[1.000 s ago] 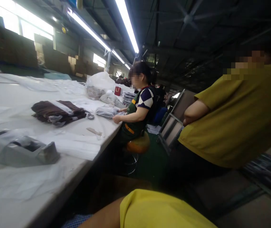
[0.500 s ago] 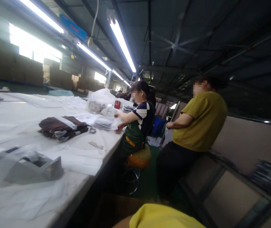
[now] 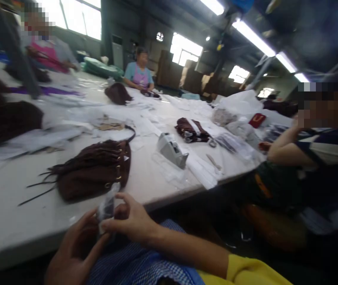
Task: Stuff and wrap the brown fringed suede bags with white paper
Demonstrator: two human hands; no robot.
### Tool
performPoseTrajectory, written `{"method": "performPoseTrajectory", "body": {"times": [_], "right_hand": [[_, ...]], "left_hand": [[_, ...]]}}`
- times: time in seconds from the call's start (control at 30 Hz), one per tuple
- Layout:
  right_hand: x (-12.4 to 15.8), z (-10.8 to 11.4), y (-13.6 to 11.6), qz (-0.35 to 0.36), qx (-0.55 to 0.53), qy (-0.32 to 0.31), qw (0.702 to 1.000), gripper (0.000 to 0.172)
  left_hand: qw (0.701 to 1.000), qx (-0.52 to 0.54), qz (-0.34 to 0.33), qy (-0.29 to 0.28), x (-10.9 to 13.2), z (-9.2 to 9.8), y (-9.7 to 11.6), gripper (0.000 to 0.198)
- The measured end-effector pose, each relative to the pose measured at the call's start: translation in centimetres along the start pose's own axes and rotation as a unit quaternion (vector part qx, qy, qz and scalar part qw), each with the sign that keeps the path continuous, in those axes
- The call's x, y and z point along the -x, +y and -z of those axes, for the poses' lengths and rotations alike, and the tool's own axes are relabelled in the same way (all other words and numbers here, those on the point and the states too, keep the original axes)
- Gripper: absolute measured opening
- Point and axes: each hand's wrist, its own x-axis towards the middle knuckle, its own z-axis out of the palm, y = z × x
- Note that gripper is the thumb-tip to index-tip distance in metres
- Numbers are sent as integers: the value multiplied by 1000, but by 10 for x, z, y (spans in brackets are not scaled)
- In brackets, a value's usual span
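Between my two hands, just off the table's near edge, is a small dark item in clear plastic wrap [image 3: 108, 209]; its exact kind is hard to make out. My left hand [image 3: 75, 245] grips it from the left with bent fingers. From the other side, the thumb and fingers of my right hand [image 3: 131, 219] pinch it. Right behind the hands lies a dark brown drawstring handbag [image 3: 90, 174] with fringe, gold eyelets and a strap, flat on the white table [image 3: 145, 182].
A grey tape dispenser [image 3: 171, 150] stands right of the handbag, with a folded brown bundle [image 3: 192, 130] beyond it. White sheets and more brown bags cover parts of the table. One co-worker [image 3: 314, 154] sits close at the right; two others are across the table.
My view has swung left and down. Both my hands, the wrapped item and the fringed handbag have come into sight. The standing person in yellow is out of frame.
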Motion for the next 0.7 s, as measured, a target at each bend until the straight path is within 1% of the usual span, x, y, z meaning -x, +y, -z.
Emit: {"method": "performPoseTrajectory", "body": {"times": [0.03, 0.1, 0.17, 0.27, 0.43, 0.5, 0.57, 0.63, 0.67, 0.7], "right_hand": [[-1, -2, 0, 14, 3, -5, 1000, 77], [-3, -3, -3, 48, 17, -11, 999, 61], [-4, -2, -5, 66, 23, -24, 997, 53], [-6, 0, -6, 71, 28, -47, 996, 52], [-11, 4, -4, 80, 62, -79, 992, 58], [-12, 6, -7, 93, 91, -84, 988, 56], [-15, 12, -13, 113, 149, -101, 977, 48], [-21, 24, -22, 142, 215, -106, 960, 34], [-26, 33, -27, 162, 242, -92, 952, 28], [-32, 43, -31, 185, 264, -65, 945, 24]], "left_hand": [[1000, 3, 12, -7, 2, 2, -1, 70], [1000, -2, 15, 0, 4, 1, -1, 74], [1000, -20, 8, 22, 4, -3, 1, 74], [998, -44, 11, 43, 5, -4, 8, 76], [995, -91, 4, 31, 8, -2, 16, 75], [996, -87, 5, 32, 10, -4, 18, 75], [997, -75, 14, 30, 11, -5, 19, 78], [997, -61, 22, 31, 11, 1, 21, 78], [998, -54, 26, 37, 8, 7, 22, 75], [997, -49, 28, 49, 4, 16, 22, 72]]}}
